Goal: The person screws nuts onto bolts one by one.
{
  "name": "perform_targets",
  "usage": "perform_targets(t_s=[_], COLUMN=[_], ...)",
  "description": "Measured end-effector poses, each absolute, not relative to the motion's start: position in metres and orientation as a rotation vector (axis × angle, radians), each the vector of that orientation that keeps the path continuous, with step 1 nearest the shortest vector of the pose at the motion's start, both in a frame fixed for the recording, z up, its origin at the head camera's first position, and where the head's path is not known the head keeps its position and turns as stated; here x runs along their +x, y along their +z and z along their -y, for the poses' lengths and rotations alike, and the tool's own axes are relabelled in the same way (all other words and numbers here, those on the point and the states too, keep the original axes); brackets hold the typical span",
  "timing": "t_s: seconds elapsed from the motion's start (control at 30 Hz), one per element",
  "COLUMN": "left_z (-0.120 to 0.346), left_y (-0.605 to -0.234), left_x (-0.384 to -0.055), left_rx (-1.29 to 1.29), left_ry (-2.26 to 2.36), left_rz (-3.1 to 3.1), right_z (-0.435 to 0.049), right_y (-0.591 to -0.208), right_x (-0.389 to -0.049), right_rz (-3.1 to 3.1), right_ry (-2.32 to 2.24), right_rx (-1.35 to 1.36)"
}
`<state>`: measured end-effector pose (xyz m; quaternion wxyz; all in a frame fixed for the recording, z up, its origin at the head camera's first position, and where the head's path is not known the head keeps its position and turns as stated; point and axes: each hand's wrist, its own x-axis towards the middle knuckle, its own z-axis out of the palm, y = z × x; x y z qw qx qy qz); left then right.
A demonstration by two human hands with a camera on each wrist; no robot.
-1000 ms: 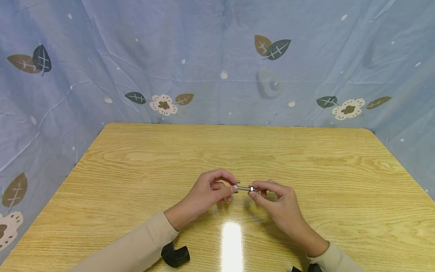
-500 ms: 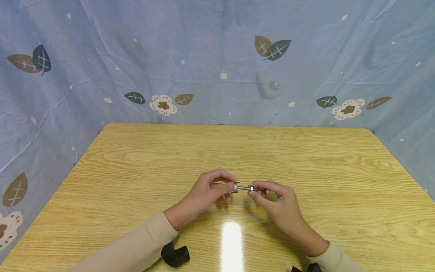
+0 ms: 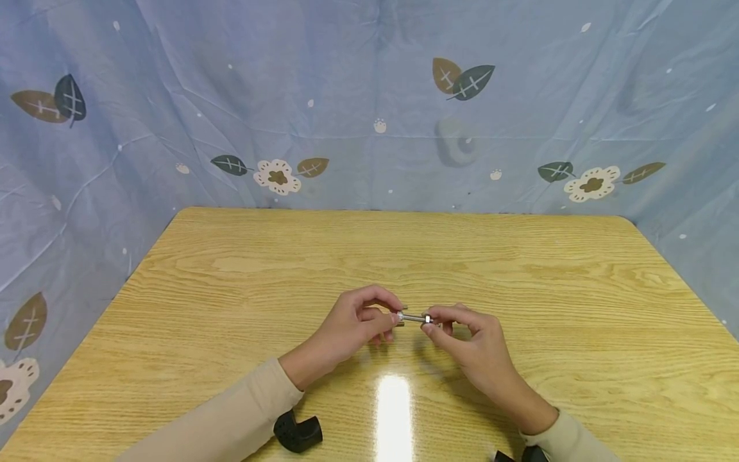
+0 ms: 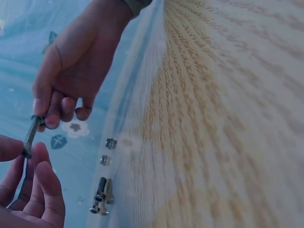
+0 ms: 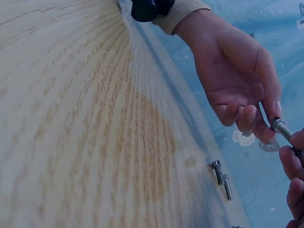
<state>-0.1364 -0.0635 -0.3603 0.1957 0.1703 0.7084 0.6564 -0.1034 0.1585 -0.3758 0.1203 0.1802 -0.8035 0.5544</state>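
My left hand (image 3: 352,324) pinches the head end of a silver bolt (image 3: 413,318) between thumb and fingers. The bolt lies roughly level, pointing right. At its other end my right hand (image 3: 476,343) pinches a hex nut (image 3: 427,319) with thumb and index finger. In the left wrist view, the right hand (image 4: 78,66) reaches in from above and the left hand (image 4: 33,194) is at the lower left, the bolt (image 4: 31,133) spanning them. The right wrist view has the left hand (image 5: 237,71) holding the bolt's cylindrical head (image 5: 277,124); the right hand (image 5: 294,180) is mostly cut off.
Several loose bolts (image 4: 100,195) lie on the wood-grain table (image 3: 260,256), partly behind the left hand in the head view. Loose nuts (image 4: 111,143) sit near them. Black wrist-worn devices (image 3: 297,434) hang near both sleeves. A blue patterned curtain (image 3: 369,77) surrounds the table.
The left fingers shift slightly at the bolt head. Both hands and the bolt stay in nearly the same place.
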Motion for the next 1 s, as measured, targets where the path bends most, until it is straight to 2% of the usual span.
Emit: perform_targets(t_s=[1.0], left_z=[0.0623], left_y=[-0.3612], left_x=[-0.1370], left_rx=[0.444], left_ry=[1.856], left_rz=[-1.972], right_z=[-0.1585], right_y=[-0.3760], right_x=[-0.1036], right_rz=[2.344], right_ry=[1.609], right_rx=[0.533])
